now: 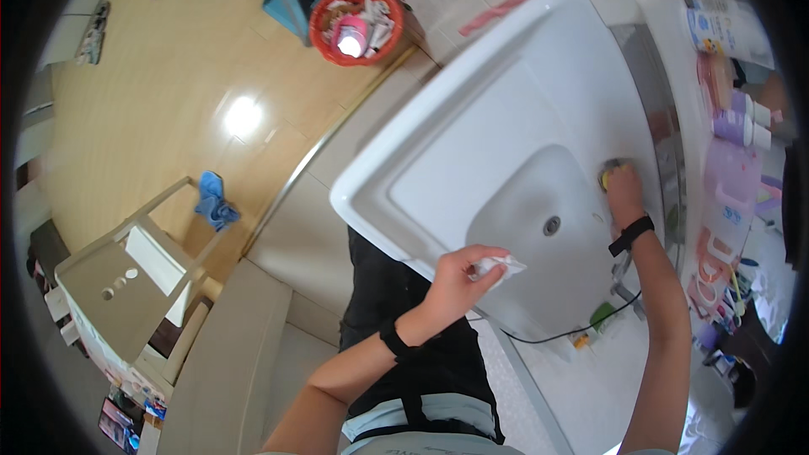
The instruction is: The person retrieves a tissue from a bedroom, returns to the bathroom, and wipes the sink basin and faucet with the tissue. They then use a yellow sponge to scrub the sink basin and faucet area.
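Observation:
Before me is a white ceramic washbasin with a wide flat ledge and a round metal drain in its bowl. My left hand pinches a crumpled white tissue above the bowl's near edge. On the far right side of the basin, my right hand grips a small yellow-and-grey thing, mostly covered by the fingers; its kind is unclear. It is held close to the basin surface, beside the bowl. The metal faucet shows partly behind my right wrist.
Bottles and toiletries, including a pink bottle, line the shelf at right. A black cable crosses the basin's lower end. A red waste basket holding rubbish, a blue dustpan, a blue cloth and a beige plastic stool are at left.

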`<state>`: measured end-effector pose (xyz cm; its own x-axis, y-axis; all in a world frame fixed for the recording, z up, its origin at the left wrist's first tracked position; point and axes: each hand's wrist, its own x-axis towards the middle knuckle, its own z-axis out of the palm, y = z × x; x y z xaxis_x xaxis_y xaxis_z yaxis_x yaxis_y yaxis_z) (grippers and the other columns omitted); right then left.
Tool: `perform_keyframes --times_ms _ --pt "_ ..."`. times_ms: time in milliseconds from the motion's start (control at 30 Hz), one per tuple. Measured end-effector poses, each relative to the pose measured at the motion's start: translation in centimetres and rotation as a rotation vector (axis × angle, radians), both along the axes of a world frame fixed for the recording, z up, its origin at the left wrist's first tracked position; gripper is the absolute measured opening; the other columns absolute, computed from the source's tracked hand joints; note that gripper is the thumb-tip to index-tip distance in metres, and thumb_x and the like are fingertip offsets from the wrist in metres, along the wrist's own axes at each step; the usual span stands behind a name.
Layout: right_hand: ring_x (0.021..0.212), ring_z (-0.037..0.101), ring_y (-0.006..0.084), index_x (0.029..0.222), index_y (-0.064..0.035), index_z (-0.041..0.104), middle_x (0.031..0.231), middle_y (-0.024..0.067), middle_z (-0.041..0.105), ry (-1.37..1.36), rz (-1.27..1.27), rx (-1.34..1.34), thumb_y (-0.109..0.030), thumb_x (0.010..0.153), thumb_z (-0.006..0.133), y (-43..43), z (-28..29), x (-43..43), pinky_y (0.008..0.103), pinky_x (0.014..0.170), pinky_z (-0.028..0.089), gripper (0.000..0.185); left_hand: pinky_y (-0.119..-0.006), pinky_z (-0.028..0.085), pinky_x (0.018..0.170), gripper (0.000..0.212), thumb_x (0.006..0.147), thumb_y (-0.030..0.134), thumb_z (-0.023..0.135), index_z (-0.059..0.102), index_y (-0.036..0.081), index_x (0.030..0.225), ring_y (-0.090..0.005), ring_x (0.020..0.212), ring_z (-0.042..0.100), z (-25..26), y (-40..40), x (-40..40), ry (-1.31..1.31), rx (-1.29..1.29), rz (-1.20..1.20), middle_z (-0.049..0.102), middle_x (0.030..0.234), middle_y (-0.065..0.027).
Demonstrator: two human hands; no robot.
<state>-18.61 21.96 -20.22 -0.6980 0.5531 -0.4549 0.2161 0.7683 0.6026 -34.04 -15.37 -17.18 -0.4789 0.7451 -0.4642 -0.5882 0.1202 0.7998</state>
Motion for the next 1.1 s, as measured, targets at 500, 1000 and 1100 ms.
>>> perform_keyframes --times_ms 500,1000,1100 --pt "0.088 0.052 0.0339 0.088 -0.0032 0.06 0.092 0.0155 0.06 0.205 0.163 -0.33 -0.007 0.081 0.045 -1.2 3.3 -2.0 0.0417 0.082 0.042 0.017 -0.02 0.044 0.058 0.018 0.081 0.003 0.063 0.067 0.004 0.098 -0.006 0.071 0.055 -1.7 -0.6 -0.3 -0.055 -0.082 0.062 0.066 0.086 -0.0044" --pt "0.092 0.053 0.0242 0.114 -0.0098 0.058 0.122 0.0018 0.052 0.173 0.171 -0.2 -0.004 0.076 0.053 -4.0 7.1 0.7 0.033 0.075 0.049 0.039 -0.021 0.045 0.069 0.018 0.083 -0.001 0.06 0.064 0.0 0.101 -0.0094 0.082 0.057 -0.7 2.1 1.6 -0.155 -0.086 -0.117 0.063 0.093 -0.0059" --pt "0.092 0.053 0.0228 0.11 -0.0089 0.059 0.12 0.002 0.054 0.143 0.206 -0.203 -0.006 0.075 0.054 -4.2 7.9 2.1 0.0314 0.075 0.048 0.035 -0.022 0.045 0.07 0.018 0.083 -0.001 0.06 0.063 0.0 0.101 -0.0094 0.083 0.057 -0.7 2.1 2.6 -0.144 -0.091 -0.143 0.063 0.093 -0.0058"
